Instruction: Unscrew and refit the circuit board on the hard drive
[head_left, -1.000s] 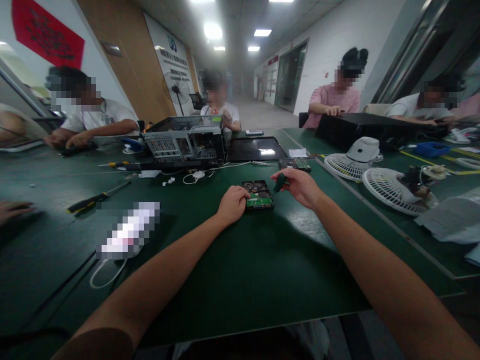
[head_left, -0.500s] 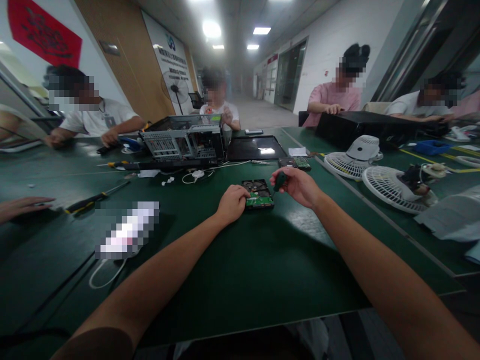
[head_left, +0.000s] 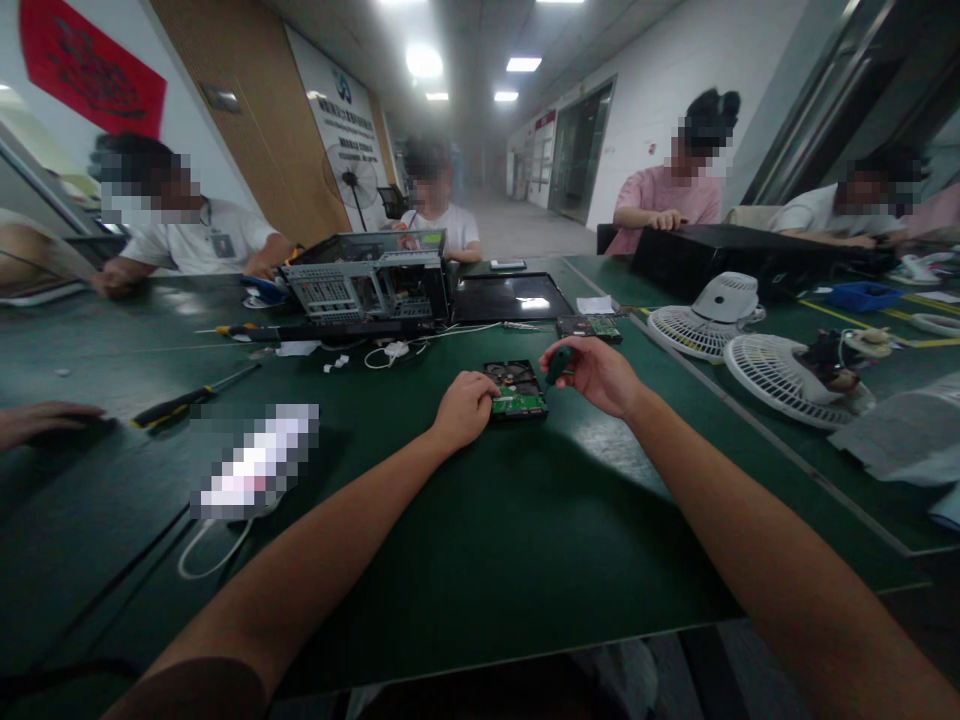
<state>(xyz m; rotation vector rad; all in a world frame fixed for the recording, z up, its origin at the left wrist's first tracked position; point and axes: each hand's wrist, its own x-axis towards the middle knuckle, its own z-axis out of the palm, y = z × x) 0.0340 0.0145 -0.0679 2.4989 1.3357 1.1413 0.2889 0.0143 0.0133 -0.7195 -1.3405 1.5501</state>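
Observation:
A hard drive (head_left: 516, 388) lies circuit-board side up on the green table mat (head_left: 465, 560), its green board facing me. My left hand (head_left: 463, 407) rests curled against the drive's left edge, steadying it. My right hand (head_left: 594, 372) hovers just right of the drive, fingers closed round the dark green handle of a small screwdriver (head_left: 558, 365) that points down toward the drive's right side.
An open computer case (head_left: 371, 280) and a dark flat panel (head_left: 511, 297) stand behind the drive. A second drive (head_left: 589, 327) lies at the right. White fan parts (head_left: 757, 345) sit further right. A black-and-yellow screwdriver (head_left: 191, 395) lies left. Several people sit around the tables.
My hands have barely moved; the right hand with the screwdriver shifted slightly. A person's hand at the far left edge pulled back.

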